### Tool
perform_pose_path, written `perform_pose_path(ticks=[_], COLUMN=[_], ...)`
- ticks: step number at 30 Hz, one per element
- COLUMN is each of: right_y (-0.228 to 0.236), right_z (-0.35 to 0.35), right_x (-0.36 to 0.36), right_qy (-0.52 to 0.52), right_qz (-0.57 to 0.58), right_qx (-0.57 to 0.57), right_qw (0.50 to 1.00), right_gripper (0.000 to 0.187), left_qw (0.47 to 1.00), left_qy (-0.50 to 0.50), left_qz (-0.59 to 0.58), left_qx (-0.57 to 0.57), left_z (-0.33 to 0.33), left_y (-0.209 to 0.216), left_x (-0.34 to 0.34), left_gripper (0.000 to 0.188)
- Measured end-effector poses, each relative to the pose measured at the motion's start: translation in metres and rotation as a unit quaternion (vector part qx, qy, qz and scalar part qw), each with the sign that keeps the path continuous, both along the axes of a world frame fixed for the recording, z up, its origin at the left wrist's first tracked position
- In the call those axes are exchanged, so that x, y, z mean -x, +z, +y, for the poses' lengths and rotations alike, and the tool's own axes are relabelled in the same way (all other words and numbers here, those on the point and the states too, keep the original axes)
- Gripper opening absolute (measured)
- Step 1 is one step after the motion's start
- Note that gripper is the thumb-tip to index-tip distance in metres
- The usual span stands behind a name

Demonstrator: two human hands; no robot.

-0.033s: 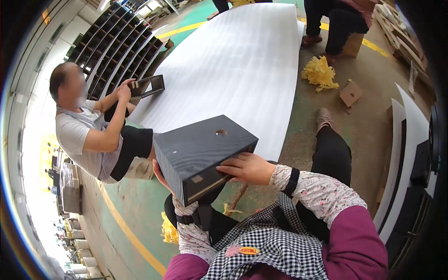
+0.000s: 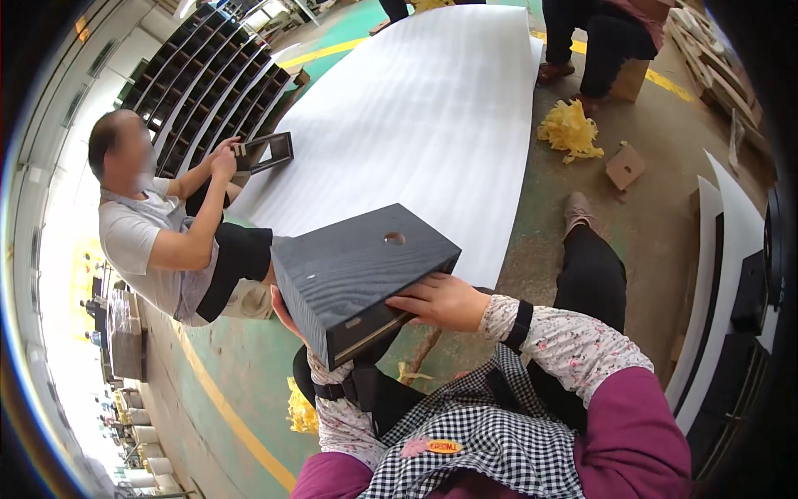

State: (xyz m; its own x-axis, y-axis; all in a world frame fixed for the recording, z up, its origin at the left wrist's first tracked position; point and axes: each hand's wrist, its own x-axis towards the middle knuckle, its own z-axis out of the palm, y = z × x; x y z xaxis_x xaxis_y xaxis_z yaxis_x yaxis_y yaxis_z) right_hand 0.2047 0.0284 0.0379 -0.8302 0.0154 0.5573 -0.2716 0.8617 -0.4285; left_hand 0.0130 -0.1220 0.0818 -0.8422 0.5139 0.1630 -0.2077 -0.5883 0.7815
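Note:
A black wood-grain box (image 2: 366, 258) is held tilted above my lap, with a round hole in its top panel and a small pale mark near its left edge. My left hand (image 2: 288, 316) supports the box's left side; most of its fingers are hidden behind the panel. My right hand (image 2: 440, 301) grips the box's near right edge, fingers bent over the rim into the recessed front. A small brownish patch shows on that front face.
A large white sheet (image 2: 399, 108) covers the floor ahead. To the left, a seated co-worker (image 2: 158, 233) handles a dark open frame (image 2: 270, 153). Stacked dark boxes (image 2: 208, 83) stand behind. Yellow shredded strips (image 2: 570, 131) and a cardboard piece (image 2: 625, 166) lie right; dark panels (image 2: 748, 366) stand far right.
The box has tipped very slightly, so the brownish patch on its front shows less. Both hands keep nearly the same place on it.

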Motion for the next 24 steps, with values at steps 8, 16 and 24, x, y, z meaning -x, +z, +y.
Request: perform_pose_path(ticks=[8,16,24], right_y=[0.004,0.003,0.020], right_z=[0.000,0.000,0.023], right_x=[-0.001,0.000,-0.002], right_qy=[-0.003,0.009,0.030], right_qz=[0.010,-0.032,-0.163], right_qx=[-0.020,0.004,0.256], right_qw=[1.000,0.999,0.952], right_gripper=[0.061,0.054,0.040], left_qw=[0.996,0.994,0.987], left_qy=[-0.037,-0.061,-0.022], left_qz=[-0.033,-0.085,-0.132], left_qx=[-0.077,-0.041,0.088], left_z=[-0.011,-0.008,0.005], left_y=[-0.016,-0.008,-0.012], left_x=[0.022,0.012,0.011], left_gripper=[0.047,0.040,0.043])
